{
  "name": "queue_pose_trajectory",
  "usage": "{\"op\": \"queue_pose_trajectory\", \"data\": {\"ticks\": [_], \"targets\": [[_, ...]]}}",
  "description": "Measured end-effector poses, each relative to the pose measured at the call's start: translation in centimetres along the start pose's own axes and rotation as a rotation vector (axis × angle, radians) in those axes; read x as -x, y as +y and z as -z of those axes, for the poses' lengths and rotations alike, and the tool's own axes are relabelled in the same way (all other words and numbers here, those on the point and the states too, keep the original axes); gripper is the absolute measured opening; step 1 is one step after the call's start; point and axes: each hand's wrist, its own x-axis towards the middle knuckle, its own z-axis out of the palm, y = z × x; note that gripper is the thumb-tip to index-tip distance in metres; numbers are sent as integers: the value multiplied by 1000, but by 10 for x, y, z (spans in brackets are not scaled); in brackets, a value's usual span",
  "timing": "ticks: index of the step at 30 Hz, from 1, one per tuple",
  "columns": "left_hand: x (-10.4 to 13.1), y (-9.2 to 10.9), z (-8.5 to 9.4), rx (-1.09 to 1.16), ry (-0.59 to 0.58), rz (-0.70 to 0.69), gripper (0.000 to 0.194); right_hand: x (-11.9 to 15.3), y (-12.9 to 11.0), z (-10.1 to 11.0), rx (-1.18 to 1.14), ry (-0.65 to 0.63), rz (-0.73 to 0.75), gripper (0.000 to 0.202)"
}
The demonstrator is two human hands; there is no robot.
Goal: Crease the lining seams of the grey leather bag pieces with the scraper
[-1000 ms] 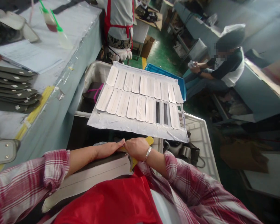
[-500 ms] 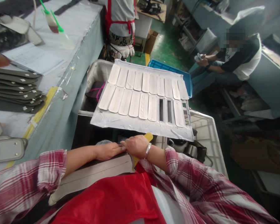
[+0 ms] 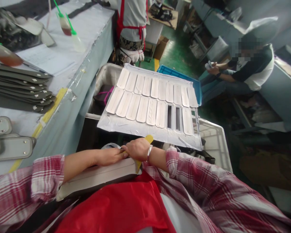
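A long, pale panel with a lengthwise line and dark edges point(image 3: 100, 175) lies across my lap, against the red apron point(image 3: 111, 207). My left hand point(image 3: 110, 156) is closed over its upper edge, and the fingertips meet my right hand. My right hand point(image 3: 137, 149) is wrapped round a flat yellow tool point(image 3: 149, 139), whose lower part slants down to the right end of the panel. What lies under both sets of fingertips is hidden. Just beyond my hands rests a white-covered board point(image 3: 135, 129) bearing two rows of pale rounded strips point(image 3: 143, 106); two slots show dark.
The board sits across white bins point(image 3: 219, 129), beside a blue crate point(image 3: 197, 87). On the left table point(image 3: 94, 22) are stacked dark panels point(image 3: 19, 87), grey straps point(image 3: 12, 147) and green-tipped bottles point(image 3: 65, 26). One person point(image 3: 132, 32) stands ahead; another point(image 3: 251, 68) sits right.
The view has shifted slightly, so the table and board appear further right and lower. Both hands keep their hold, moved a little left relative to the board, and the panel has tilted slightly.
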Motion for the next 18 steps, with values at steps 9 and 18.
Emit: {"op": "queue_pose_trajectory", "data": {"ticks": [9,18], "targets": [[23,-3,7,-87,67,115,60,-20,-10,6,8,47,41,42],[65,2,-9,-344,322,257,66,-26,-29,26,96,90,131,40]]}}
